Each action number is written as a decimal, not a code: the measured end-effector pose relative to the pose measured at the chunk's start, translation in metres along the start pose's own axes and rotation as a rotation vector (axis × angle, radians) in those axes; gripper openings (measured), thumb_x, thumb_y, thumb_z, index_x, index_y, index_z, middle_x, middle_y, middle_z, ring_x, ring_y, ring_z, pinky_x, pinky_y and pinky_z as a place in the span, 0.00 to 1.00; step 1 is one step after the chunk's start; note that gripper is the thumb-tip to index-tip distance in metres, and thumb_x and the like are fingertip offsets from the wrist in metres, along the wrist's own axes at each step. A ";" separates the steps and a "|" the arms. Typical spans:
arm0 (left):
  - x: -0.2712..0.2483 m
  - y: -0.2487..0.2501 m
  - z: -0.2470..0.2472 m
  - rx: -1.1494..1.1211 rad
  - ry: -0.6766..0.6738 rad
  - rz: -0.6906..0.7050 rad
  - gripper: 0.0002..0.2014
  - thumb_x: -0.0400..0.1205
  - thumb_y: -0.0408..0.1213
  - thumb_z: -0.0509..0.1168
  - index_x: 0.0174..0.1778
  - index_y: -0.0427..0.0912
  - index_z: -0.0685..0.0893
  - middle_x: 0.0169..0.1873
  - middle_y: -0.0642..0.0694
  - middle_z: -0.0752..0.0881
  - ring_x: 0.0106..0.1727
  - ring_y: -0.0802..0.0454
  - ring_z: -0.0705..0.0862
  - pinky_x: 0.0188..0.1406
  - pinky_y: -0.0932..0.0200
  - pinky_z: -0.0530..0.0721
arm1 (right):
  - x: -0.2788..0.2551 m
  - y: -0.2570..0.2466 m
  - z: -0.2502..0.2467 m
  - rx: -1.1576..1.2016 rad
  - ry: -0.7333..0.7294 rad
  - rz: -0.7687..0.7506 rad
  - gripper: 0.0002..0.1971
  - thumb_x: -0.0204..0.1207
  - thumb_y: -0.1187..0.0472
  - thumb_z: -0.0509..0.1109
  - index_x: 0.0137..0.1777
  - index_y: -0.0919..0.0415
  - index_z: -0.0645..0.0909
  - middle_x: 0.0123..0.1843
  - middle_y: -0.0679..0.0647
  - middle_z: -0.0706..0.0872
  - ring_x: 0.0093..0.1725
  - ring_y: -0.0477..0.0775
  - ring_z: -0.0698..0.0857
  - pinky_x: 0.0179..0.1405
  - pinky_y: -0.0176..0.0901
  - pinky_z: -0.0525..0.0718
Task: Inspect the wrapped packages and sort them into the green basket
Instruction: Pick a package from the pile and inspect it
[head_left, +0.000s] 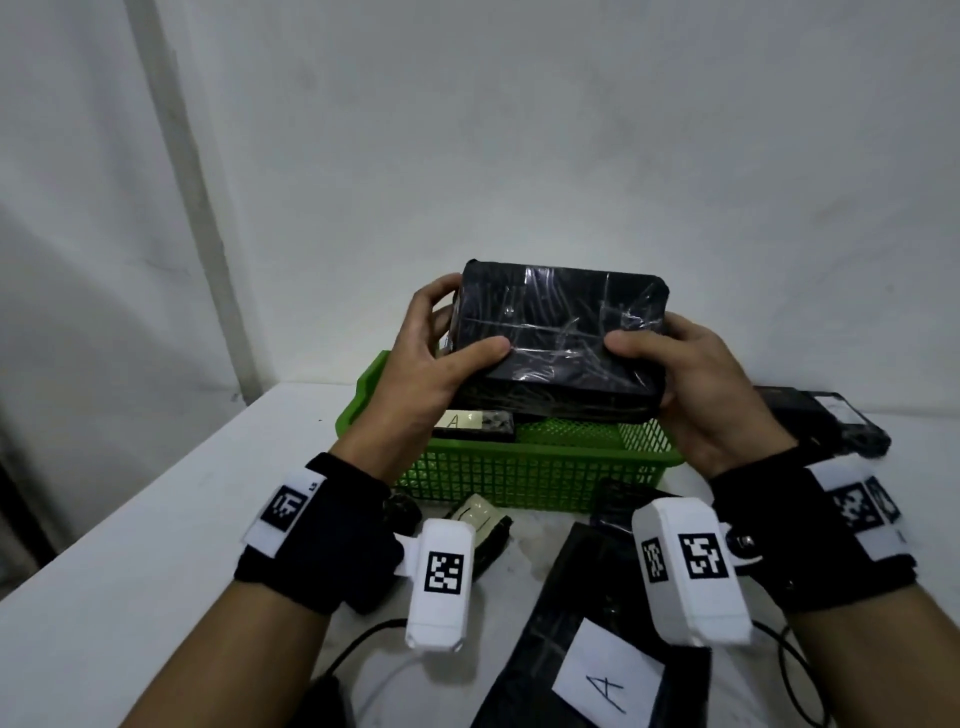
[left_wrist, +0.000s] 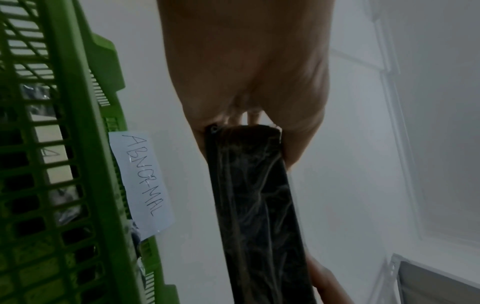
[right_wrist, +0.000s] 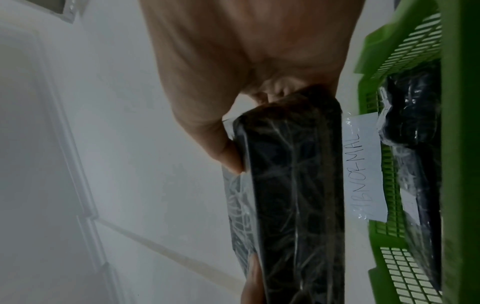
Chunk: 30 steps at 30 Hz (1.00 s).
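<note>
Nearest the person, below both wrists, a flat black wrapped package with a white "A" label (head_left: 605, 675) lies on the white table (head_left: 156, 519). Just below the left wrist sits a small cream-and-black wrapped item (head_left: 480, 525).

Beyond the wrists stands the green basket (head_left: 540, 475), directly under the hands. Inside it, beneath the left hand, lies a small black package with an "A" tag (head_left: 475, 423). A white paper slip reading "ABNORMAL" (left_wrist: 141, 181) is taped to the basket's far wall.

The left hand (head_left: 431, 374) and right hand (head_left: 696, 384) together grasp a black film-wrapped package (head_left: 561, 327), held above the basket: each thumb lies on its top face and the fingers curl round the ends and underside. The package is tilted, far edge higher.

To the right of the right hand, another black wrapped package (head_left: 826, 421) rests on the table.
</note>
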<state>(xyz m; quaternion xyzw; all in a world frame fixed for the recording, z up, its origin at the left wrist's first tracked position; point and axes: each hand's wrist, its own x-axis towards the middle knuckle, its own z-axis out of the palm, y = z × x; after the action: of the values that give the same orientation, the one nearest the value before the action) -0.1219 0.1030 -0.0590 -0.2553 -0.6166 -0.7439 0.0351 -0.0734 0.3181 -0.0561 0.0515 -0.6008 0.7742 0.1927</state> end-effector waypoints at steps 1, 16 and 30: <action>0.000 0.000 -0.001 0.006 -0.007 -0.002 0.36 0.77 0.32 0.74 0.79 0.52 0.67 0.70 0.46 0.84 0.63 0.47 0.88 0.49 0.52 0.90 | 0.001 0.001 -0.001 -0.004 -0.008 -0.018 0.22 0.61 0.66 0.80 0.57 0.63 0.84 0.45 0.56 0.94 0.43 0.55 0.92 0.41 0.48 0.92; -0.003 0.001 0.007 0.281 0.033 0.077 0.26 0.85 0.50 0.66 0.74 0.54 0.60 0.61 0.56 0.82 0.63 0.58 0.85 0.58 0.58 0.87 | -0.016 -0.003 0.008 -0.528 -0.017 -0.148 0.30 0.65 0.38 0.81 0.64 0.43 0.75 0.57 0.40 0.86 0.60 0.49 0.88 0.60 0.59 0.89; -0.003 0.007 0.010 0.042 0.117 0.049 0.15 0.86 0.53 0.62 0.65 0.52 0.73 0.60 0.50 0.81 0.58 0.57 0.85 0.50 0.57 0.86 | -0.018 -0.012 0.005 -0.382 -0.028 -0.384 0.25 0.54 0.52 0.83 0.50 0.43 0.76 0.67 0.59 0.75 0.68 0.61 0.81 0.67 0.61 0.85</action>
<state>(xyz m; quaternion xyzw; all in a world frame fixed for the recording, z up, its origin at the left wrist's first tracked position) -0.1127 0.1100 -0.0529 -0.2254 -0.6224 -0.7435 0.0946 -0.0537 0.3112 -0.0494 0.1378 -0.7178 0.5953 0.3339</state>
